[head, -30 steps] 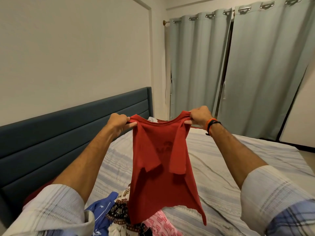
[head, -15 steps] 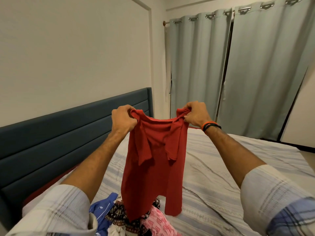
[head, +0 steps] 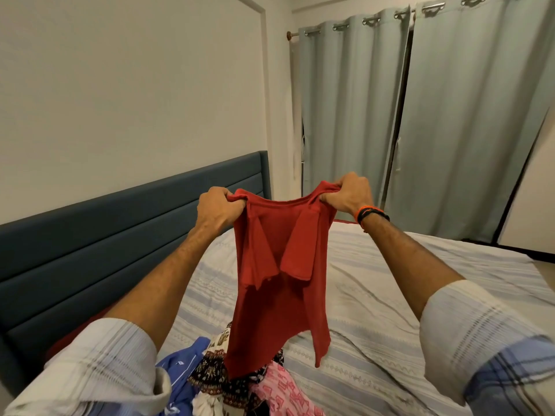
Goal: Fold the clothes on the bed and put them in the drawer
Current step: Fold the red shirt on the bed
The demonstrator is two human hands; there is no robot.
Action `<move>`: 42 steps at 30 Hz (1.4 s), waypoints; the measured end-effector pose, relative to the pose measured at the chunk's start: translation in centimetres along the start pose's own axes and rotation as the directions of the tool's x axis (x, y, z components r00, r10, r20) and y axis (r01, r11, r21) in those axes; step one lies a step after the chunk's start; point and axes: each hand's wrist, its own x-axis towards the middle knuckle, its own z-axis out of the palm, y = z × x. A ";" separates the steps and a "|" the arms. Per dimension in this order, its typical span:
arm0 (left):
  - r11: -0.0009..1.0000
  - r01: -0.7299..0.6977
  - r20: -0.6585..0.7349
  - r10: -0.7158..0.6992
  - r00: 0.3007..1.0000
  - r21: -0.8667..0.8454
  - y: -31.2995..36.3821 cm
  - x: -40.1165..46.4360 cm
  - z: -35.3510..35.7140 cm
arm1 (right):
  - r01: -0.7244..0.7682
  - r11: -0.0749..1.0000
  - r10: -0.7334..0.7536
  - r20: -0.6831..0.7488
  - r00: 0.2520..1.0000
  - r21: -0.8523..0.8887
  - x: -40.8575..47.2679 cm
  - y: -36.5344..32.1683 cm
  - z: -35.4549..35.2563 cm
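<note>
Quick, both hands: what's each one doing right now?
Left hand: closed, gripping one shoulder of the red shirt.
Right hand: closed, gripping the other shoulder.

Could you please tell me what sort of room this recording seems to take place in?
Most likely a home bedroom: a bed with a striped cover and a dark padded headboard, long grey curtains on a rod, and loose clothes piled on the bed.

A dark blue padded headboard stands against a plain white wall. Pale grey-green eyelet curtains hang closed from a rod.
</note>
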 end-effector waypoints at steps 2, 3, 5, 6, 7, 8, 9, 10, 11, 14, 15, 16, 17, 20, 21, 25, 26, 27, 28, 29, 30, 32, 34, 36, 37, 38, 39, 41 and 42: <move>1.000 -0.029 0.025 0.029 0.999 -0.005 0.5 0.2 0.0 | -0.065 0.998 0.066 -0.036 0.997 0.022 0.1 -0.3 0.0; 0.999 -0.049 0.030 0.049 0.998 -0.002 0.7 0.3 0.0 | -0.088 0.996 0.089 -0.044 0.995 0.020 0.2 -0.5 0.0; 0.995 -0.089 0.038 0.087 0.995 0.038 1.0 0.3 0.2 | -0.117 0.993 0.117 -0.005 0.993 0.007 0.0 -0.6 0.2; 0.993 -0.099 0.041 0.097 0.994 0.065 1.0 0.2 0.3 | -0.132 0.991 0.132 0.035 0.991 0.003 -0.2 -0.5 0.4; 0.991 -0.102 0.039 0.099 0.994 0.088 0.9 0.1 0.5 | -0.140 0.990 0.139 0.073 0.988 0.001 -0.4 -0.4 0.7; 0.989 -0.105 0.030 0.102 0.994 0.101 0.9 0.0 0.7 | -0.151 0.989 0.149 0.094 0.984 0.008 -0.6 -0.2 1.0; 0.989 -0.107 0.010 0.106 0.994 0.101 0.8 -0.2 0.9 | -0.156 0.987 0.153 0.087 0.984 0.031 -0.8 -0.1 1.2; 0.990 -0.110 -0.025 0.113 0.993 0.085 0.9 -0.2 0.9 | -0.171 0.981 0.166 0.061 0.984 0.091 -1.0 -0.1 1.2; 0.992 -0.111 -0.068 0.115 0.991 0.055 1.0 -0.1 1.0 | -0.197 0.964 0.193 0.040 0.980 0.178 -0.9 -0.1 1.2; 0.994 -0.101 -0.164 0.093 0.982 -0.036 1.8 0.4 0.7 | -0.234 0.872 0.258 0.003 0.966 0.430 -0.6 -0.4 0.6; 0.994 -0.096 -0.169 0.085 0.982 -0.055 2.0 0.6 0.6 | -0.223 0.861 0.258 -0.015 0.966 0.458 -0.3 -0.4 0.5; 0.993 -0.095 -0.166 0.083 0.983 -0.065 2.2 0.7 0.6 | -0.218 0.859 0.256 -0.021 0.966 0.463 -0.1 -0.4 0.4; 0.993 -0.095 -0.159 0.083 0.984 -0.069 2.2 0.8 0.8 | -0.210 0.864 0.251 -0.029 0.968 0.457 -0.1 -0.3 0.2; 0.991 -0.095 -0.122 0.083 0.989 -0.093 1.9 0.8 1.8 | -0.181 0.893 0.218 -0.044 0.975 0.412 -0.3 0.4 0.2; 0.990 -0.096 -0.107 0.085 0.991 -0.101 1.8 0.8 2.3 | -0.171 0.905 0.208 -0.054 0.977 0.389 -0.4 0.7 0.3; 0.983 -0.118 -0.081 0.107 0.991 -0.138 2.1 0.5 4.0 | -0.157 0.936 0.194 -0.089 0.977 0.316 -1.4 2.1 -0.1; 0.980 -0.128 -0.072 0.118 0.990 -0.153 2.3 0.4 4.6 | -0.165 0.933 0.206 -0.098 0.974 0.321 -1.7 2.6 -0.4; 0.977 -0.136 -0.068 0.126 0.990 -0.165 2.6 0.4 5.1 | -0.171 0.928 0.216 -0.104 0.971 0.330 -2.0 2.9 -0.7; 0.973 -0.144 -0.061 0.135 0.989 -0.179 2.9 0.4 5.6 | -0.180 0.925 0.229 -0.111 0.967 0.334 -2.3 3.2 -1.0; 0.970 -0.150 -0.045 0.144 0.989 -0.193 3.2 0.3 6.2 | -0.187 0.925 0.239 -0.126 0.963 0.331 -2.7 3.7 -1.4; 0.966 -0.157 -0.031 0.154 0.988 -0.207 3.5 0.2 6.7 | -0.191 0.927 0.246 -0.139 0.959 0.324 -3.0 4.1 -1.8; 0.958 -0.163 0.006 0.169 0.986 -0.235 4.1 -0.1 7.9 | -0.199 0.932 0.260 -0.176 0.949 0.303 -3.7 5.0 -2.6; 0.951 -0.170 0.036 0.186 0.982 -0.259 4.6 -0.5 9.1 | -0.212 0.938 0.273 -0.207 0.939 0.276 -4.6 5.9 -3.5; 0.944 -0.180 0.073 0.208 0.975 -0.277 5.1 -1.0 10.1 | -0.234 0.940 0.294 -0.242 0.925 0.247 -5.6 6.8 -4.5; 0.941 -0.181 0.092 0.215 0.972 -0.287 5.3 -1.5 10.7 | -0.245 0.941 0.303 -0.263 0.916 0.233 -6.2 7.4 -5.1; 0.939 -0.184 0.098 0.220 0.971 -0.290 5.4 -1.8 10.9 | -0.253 0.941 0.310 -0.276 0.910 0.223 -6.7 7.8 -5.6; 0.938 -0.185 0.110 0.225 0.968 -0.293 5.7 -2.3 11.3 | -0.261 0.942 0.316 -0.292 0.903 0.212 -7.3 8.4 -6.2; 0.935 -0.187 0.132 0.235 0.963 -0.302 6.1 -3.2 11.7 | -0.277 0.940 0.330 -0.313 0.890 0.201 -8.6 9.3 -7.4; 0.934 -0.184 0.143 0.236 0.961 -0.307 6.4 -3.7 11.9 | -0.281 0.940 0.332 -0.325 0.885 0.196 -9.2 9.6 -8.1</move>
